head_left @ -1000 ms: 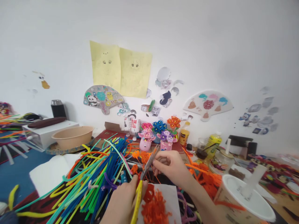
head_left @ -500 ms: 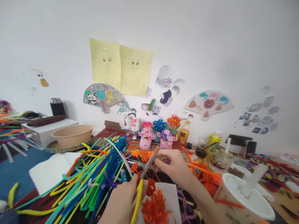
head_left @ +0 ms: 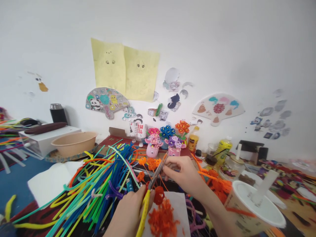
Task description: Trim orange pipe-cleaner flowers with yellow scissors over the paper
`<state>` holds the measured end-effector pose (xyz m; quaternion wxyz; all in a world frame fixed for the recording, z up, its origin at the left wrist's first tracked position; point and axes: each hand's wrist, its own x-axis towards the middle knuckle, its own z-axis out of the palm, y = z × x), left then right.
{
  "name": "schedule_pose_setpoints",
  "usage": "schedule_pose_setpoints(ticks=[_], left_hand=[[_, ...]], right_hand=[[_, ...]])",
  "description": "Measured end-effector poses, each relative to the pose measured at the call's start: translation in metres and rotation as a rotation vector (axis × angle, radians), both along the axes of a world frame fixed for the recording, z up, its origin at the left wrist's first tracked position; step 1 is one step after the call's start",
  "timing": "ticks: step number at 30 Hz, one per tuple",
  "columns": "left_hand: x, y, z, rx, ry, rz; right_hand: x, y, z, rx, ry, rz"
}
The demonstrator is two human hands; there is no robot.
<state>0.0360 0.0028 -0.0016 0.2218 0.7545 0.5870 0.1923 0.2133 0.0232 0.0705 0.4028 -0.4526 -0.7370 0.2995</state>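
Note:
My left hand (head_left: 130,209) is closed round a pair of scissors with yellow handles (head_left: 146,207), gripping them near the pivot. Their metal blades slant up and to the right. Beside the blade tips, my right hand (head_left: 180,169) has its fingers pinched together; what they hold is too small to make out. Thin orange stems run below its fingertips. Fuzzy orange flowers (head_left: 153,163) lie just behind the blades. Close to my left fingers is a red-orange curled piece (head_left: 159,196). Under it, orange clippings (head_left: 163,219) are heaped on a white paper (head_left: 182,207).
Left of my hands lies a big bundle of coloured pipe cleaners (head_left: 98,194). Small pink flower pots (head_left: 152,151) stand behind. At the right are a lidded cup with a straw (head_left: 259,204), more orange fuzzy pieces (head_left: 218,184), a glass jar (head_left: 232,169) and bottles (head_left: 194,140).
The view has shifted slightly. Both hands keep nearly the same pose, with the scissors still slanting toward my right fingertips. The orange bit seen at the blade tips before shows less now.

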Motion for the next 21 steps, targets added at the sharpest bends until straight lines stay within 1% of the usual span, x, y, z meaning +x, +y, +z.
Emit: schedule_pose_setpoints(ticks=[7, 16, 21], left_hand=[[0.0008, -0.0025, -0.0047, 0.087, 0.019, 0.026], [0.0006, -0.0002, -0.0033, 0.047, -0.072, -0.031], [0.0022, -0.0050, 0.0007, 0.005, -0.043, -0.018]], right_hand=[[-0.0022, 0.0004, -0.0005, 0.002, -0.013, -0.002], [-0.0047, 0.0006, 0.0004, -0.027, 0.028, 0.002], [-0.0071, 0.0010, -0.0007, -0.033, 0.021, 0.005]])
